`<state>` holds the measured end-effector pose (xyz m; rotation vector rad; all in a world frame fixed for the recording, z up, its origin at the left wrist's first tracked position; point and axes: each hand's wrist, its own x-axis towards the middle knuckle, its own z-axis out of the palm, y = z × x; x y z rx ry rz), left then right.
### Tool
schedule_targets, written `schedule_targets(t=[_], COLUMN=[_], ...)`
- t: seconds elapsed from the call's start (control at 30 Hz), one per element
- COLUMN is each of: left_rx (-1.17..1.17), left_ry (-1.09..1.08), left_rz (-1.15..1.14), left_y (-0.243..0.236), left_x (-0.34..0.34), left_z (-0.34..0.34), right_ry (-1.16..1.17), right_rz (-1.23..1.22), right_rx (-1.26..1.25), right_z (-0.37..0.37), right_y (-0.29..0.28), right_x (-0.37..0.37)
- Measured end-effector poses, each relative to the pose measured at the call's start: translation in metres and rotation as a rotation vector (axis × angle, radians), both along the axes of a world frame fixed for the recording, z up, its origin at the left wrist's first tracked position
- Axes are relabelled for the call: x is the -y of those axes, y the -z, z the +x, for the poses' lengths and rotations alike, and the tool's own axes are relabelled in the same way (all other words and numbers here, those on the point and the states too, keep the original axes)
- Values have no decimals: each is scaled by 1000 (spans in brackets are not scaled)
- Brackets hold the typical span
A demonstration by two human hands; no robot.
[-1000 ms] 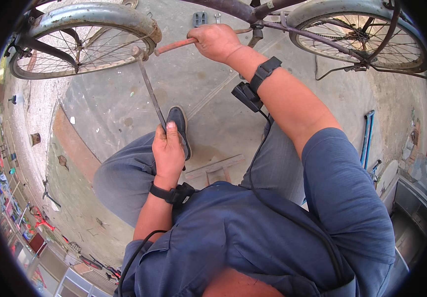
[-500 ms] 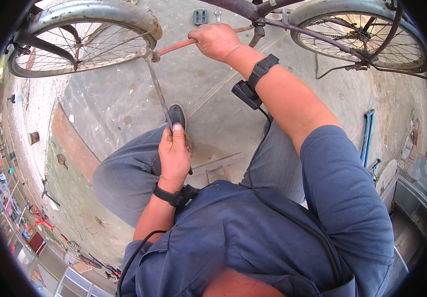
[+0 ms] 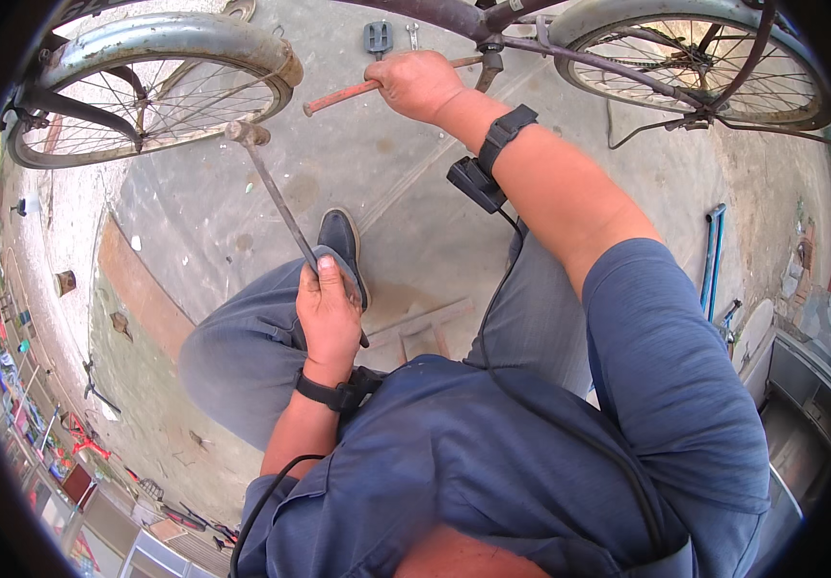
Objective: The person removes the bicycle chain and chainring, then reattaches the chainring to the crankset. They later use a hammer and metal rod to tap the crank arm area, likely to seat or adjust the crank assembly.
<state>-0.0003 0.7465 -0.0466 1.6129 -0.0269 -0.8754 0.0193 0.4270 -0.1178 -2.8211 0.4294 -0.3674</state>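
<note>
My left hand (image 3: pixel 330 306) is closed round the long handle of a hammer (image 3: pixel 278 200). Its head points away from me, apart from the red bar. In my right hand (image 3: pixel 422 82) is a red metal bar (image 3: pixel 340 97), gripped near its middle. One end of the bar sticks out to the left, toward the hammer. The other end reaches to the crank (image 3: pixel 488 71) under the bicycle frame (image 3: pixel 608 69); whether it touches is hard to tell.
A bicycle front wheel (image 3: pixel 170 43) stands far left and the rear wheel (image 3: pixel 569 46) far right. A loose pedal (image 3: pixel 378 38) and a small wrench (image 3: pixel 412 37) lie beyond my right hand. Blue tubing (image 3: pixel 713 246) lies right. A cable hangs from my right wrist.
The hammer head has swung back from the end of the red bar, leaving a gap. My left hand has moved slightly left and nearer me; my right hand stays nearly in place.
</note>
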Motion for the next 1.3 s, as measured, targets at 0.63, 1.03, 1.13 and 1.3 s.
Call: schedule_targets(t=[0.63, 1.03, 1.13, 1.3], left_rx=[119, 106, 26, 26], left_ry=[762, 795, 717, 654], left_rz=[642, 612, 585, 563], left_y=[102, 90, 84, 64], left_x=[19, 48, 47, 44], left_z=[-10, -24, -25, -24], right_ry=[343, 910, 971, 996], right_rz=[848, 1037, 1294, 1479], right_rx=[354, 618, 842, 1024], right_z=[-91, -237, -242, -229], right_y=[-83, -94, -76, -42], right_x=[22, 86, 77, 62])
